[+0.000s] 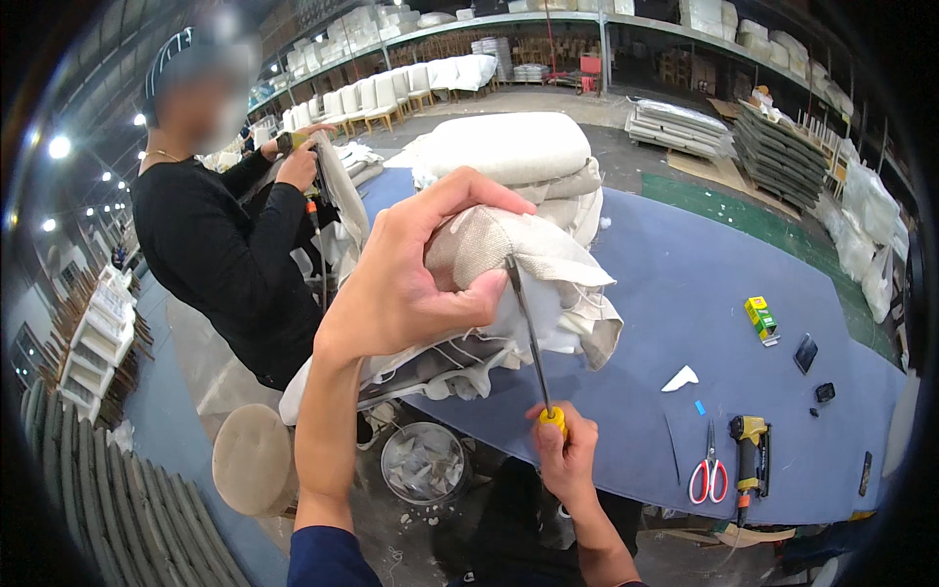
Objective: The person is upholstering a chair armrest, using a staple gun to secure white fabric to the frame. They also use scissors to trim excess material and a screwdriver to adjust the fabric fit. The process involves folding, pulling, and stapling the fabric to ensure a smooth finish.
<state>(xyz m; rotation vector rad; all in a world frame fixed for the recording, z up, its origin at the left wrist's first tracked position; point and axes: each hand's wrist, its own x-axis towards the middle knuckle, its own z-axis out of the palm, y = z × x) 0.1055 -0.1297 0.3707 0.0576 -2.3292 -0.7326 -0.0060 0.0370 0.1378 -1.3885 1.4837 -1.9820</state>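
Note:
My left hand (396, 279) is clamped round the rounded end of a beige fabric-covered padded piece (476, 247), thumb and fingers on opposite sides. White padding (528, 318) shows beneath its loose cloth edge. In my right hand (575, 465) is the yellow handle of a screwdriver (533, 342). Its long metal shaft slants up and its tip touches the fabric just beyond my left thumb. Whether the tip goes under the cloth cannot be made out. Behind lies a stack of cream upholstered cushions (509, 147) on the blue-covered table (685, 323).
On the table's right lie red-handled scissors (710, 470), a yellow-black staple gun (749, 455), a green-yellow box (760, 318) and small dark pieces. A bucket of scraps (423, 460) and a round stool (254, 460) stand below. At left a co-worker (225, 245) holds a tool against fabric.

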